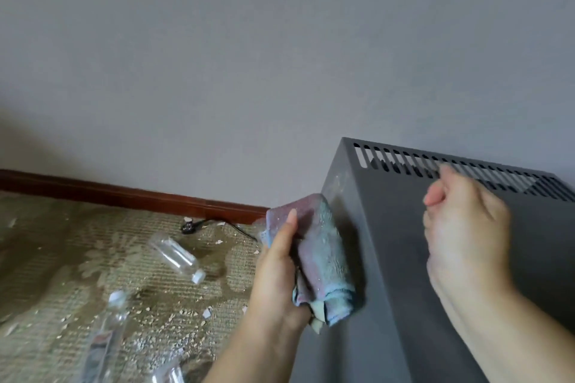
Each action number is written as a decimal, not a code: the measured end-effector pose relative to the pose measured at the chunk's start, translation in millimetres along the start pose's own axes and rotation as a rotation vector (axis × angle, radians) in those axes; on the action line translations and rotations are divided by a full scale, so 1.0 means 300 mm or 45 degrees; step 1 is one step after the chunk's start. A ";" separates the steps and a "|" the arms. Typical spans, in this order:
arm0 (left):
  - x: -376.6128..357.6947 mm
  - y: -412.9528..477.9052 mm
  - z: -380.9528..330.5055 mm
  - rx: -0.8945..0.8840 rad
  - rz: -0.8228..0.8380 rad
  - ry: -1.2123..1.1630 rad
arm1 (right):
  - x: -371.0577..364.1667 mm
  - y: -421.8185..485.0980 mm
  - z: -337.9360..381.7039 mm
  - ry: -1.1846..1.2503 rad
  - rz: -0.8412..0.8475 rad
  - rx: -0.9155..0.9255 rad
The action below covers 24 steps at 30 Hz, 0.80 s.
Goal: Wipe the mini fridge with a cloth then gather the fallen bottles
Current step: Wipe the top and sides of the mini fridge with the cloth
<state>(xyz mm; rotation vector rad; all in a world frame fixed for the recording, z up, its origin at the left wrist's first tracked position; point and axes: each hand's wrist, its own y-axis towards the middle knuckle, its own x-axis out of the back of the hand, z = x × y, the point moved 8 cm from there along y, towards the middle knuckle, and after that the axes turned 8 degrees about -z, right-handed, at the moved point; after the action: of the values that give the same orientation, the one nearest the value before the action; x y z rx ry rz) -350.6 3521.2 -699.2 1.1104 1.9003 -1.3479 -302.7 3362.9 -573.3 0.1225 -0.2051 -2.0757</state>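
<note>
Mini fridge (435, 258) is standing by the wall; your left hand (277, 283) is gripping the cloth (323, 252) against its left edge, your right hand (466, 227) is curling above its top, holding nothing. Bottles (177, 255) are lying on the floor (46, 227), so you are risking stepping on one

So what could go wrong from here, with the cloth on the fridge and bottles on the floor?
1. The cloth, held by the left hand at the edge of the fridge, looks speckled with grit; it may smear dust rather than lift it.
2. The right hand is close to the vent slots; crumbs could get swept into them.
3. The bottles and black cord lie on the littered carpet; one could roll or catch underfoot.
</note>
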 end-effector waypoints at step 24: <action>0.215 0.065 0.102 -0.514 -0.372 1.241 | -0.129 -0.245 0.149 -0.438 0.512 0.876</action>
<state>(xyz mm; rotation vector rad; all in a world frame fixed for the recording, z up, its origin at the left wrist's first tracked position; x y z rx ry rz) -367.0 3515.4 -771.1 1.4406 2.9391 -0.4629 -354.1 3436.3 -543.9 0.1244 -1.0625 -1.5393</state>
